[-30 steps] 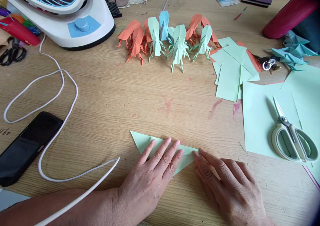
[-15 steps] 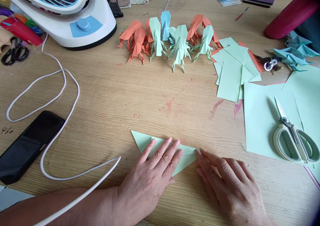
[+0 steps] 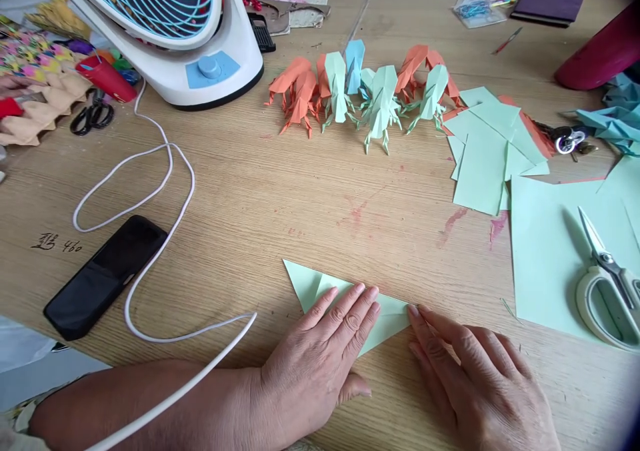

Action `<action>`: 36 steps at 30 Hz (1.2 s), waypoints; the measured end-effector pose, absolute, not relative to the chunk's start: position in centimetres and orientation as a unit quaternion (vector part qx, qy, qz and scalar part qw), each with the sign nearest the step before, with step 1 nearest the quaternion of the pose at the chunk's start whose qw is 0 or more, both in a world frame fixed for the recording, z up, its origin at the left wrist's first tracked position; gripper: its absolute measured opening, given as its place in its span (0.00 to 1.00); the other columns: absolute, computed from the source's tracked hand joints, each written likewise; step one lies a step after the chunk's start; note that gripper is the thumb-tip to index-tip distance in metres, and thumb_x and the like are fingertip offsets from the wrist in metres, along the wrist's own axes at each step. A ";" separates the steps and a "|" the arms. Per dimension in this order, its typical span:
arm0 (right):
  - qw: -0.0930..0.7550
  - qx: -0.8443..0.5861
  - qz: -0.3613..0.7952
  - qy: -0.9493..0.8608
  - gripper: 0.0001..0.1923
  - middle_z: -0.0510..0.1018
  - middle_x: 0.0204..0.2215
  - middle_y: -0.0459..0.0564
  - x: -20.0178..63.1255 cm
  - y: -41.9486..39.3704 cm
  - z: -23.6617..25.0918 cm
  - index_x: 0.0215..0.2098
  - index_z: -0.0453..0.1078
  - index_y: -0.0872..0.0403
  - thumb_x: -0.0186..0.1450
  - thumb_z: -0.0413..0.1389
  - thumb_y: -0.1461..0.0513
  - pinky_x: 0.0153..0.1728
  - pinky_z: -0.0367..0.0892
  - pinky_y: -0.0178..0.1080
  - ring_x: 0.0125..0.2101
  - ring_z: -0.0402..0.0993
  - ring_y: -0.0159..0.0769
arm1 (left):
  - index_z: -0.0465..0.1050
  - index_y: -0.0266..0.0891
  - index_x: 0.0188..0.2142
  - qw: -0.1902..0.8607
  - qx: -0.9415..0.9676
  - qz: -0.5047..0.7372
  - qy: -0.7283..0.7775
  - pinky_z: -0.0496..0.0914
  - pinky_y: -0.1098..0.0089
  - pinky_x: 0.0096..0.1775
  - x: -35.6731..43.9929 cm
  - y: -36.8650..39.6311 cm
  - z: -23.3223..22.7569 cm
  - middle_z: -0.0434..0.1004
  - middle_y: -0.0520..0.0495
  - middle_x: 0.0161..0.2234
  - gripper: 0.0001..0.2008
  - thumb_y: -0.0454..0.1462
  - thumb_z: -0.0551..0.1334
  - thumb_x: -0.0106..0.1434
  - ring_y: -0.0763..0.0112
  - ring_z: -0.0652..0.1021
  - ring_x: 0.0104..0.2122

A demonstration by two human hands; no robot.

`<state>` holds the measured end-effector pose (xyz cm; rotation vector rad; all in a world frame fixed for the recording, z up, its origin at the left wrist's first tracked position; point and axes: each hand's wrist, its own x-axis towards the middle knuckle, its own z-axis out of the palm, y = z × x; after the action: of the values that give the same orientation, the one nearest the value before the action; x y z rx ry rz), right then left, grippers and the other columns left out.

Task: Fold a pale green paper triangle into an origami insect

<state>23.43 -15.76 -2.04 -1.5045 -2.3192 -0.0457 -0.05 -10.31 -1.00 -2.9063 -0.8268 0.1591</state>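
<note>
Head view looks down on my two hands at the near edge of the counter (image 3: 280,191); my left hand (image 3: 320,364) lies flat, fingers spread and extended, pressing down on the folded green paper triangle (image 3: 387,314); my right hand (image 3: 475,378) rests just beside it, also open and flat, its index fingertip touching the triangle's right corner; neither hand pinches anything. The triangle's long edge runs left to right, rising slightly toward the left, with its point aimed back toward me under my left palm; the left hand covers its middle, so it is the nearer one, while the right meets only the tip. Farther off sit a row of folded paper insects (image 3: 360,88), a stack of green sheets (image 3: 483,158), scissors (image 3: 607,291) to my right, and a black phone (image 3: 105,274) and white cord (image 3: 165,191) to my left.
</note>
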 end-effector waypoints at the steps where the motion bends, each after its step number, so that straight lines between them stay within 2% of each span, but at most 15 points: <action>1: 0.184 -0.534 -0.017 -0.825 0.25 0.80 0.47 0.55 23.5 -15.7 -2.0 0.67 0.59 0.55 0.72 0.51 0.65 0.37 0.63 0.45 0.37 0.73 0.42 | 0.55 0.28 0.67 0.051 -0.959 0.054 -0.272 0.49 0.56 0.66 -0.1 -10.3 -1.1 0.45 0.36 0.70 0.44 0.60 0.55 0.64 0.53 0.48 0.70; 6: 0.177 -0.524 -0.018 -0.833 0.26 0.80 0.47 0.56 23.6 -15.6 -1.9 0.68 0.57 0.57 0.72 0.51 0.65 0.38 0.63 0.46 0.38 0.73 0.44 | 0.53 0.26 0.67 0.027 -0.960 0.054 -0.273 0.48 0.55 0.66 -0.2 -10.2 -1.1 0.43 0.35 0.71 0.45 0.60 0.52 0.65 0.52 0.47 0.70; 12: 0.167 -0.514 -0.017 -0.841 0.26 0.79 0.48 0.57 23.9 -15.8 -1.9 0.68 0.56 0.58 0.72 0.49 0.65 0.38 0.63 0.45 0.37 0.71 0.43 | 0.53 0.29 0.68 0.009 -0.961 0.053 -0.272 0.49 0.55 0.65 -0.4 -10.0 -1.0 0.43 0.37 0.71 0.46 0.62 0.52 0.63 0.53 0.47 0.70; 19: 0.117 -0.527 -0.049 -0.840 0.21 0.78 0.46 0.57 22.9 -15.6 -1.2 0.63 0.65 0.53 0.72 0.47 0.63 0.39 0.61 0.47 0.36 0.68 0.44 | 0.49 0.36 0.69 -0.034 -0.961 0.042 -0.270 0.48 0.53 0.64 -0.3 -9.8 -0.8 0.42 0.36 0.71 0.48 0.63 0.55 0.60 0.51 0.47 0.70; 23: 0.104 -0.545 -0.067 -0.829 0.19 0.77 0.44 0.56 22.2 -15.5 -1.2 0.59 0.69 0.53 0.72 0.49 0.61 0.40 0.60 0.47 0.35 0.67 0.44 | 0.47 0.35 0.70 -0.040 -0.957 0.025 -0.285 0.45 0.53 0.66 -0.5 -10.0 -1.3 0.38 0.36 0.71 0.47 0.63 0.52 0.62 0.52 0.44 0.70; 31: 0.098 -0.566 -0.062 -0.816 0.20 0.76 0.48 0.56 22.1 -16.2 -1.6 0.60 0.67 0.57 0.72 0.50 0.61 0.41 0.62 0.46 0.40 0.68 0.45 | 0.45 0.33 0.70 -0.062 -0.959 0.004 -0.278 0.44 0.54 0.66 -0.8 -10.0 -2.0 0.37 0.36 0.71 0.43 0.60 0.49 0.66 0.52 0.44 0.70; 36: 0.072 -0.604 -0.072 -0.791 0.22 0.73 0.56 0.57 22.1 -17.0 -2.1 0.63 0.63 0.58 0.72 0.49 0.60 0.43 0.64 0.48 0.42 0.68 0.46 | 0.45 0.33 0.70 -0.082 -0.959 -0.005 -0.271 0.43 0.55 0.66 -1.0 -9.8 -1.6 0.38 0.37 0.71 0.42 0.60 0.45 0.68 0.53 0.44 0.70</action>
<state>22.06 -17.00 -2.12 -1.8155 -2.3760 -0.2152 -1.03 -9.80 -1.58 -3.1816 -0.9005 -0.0174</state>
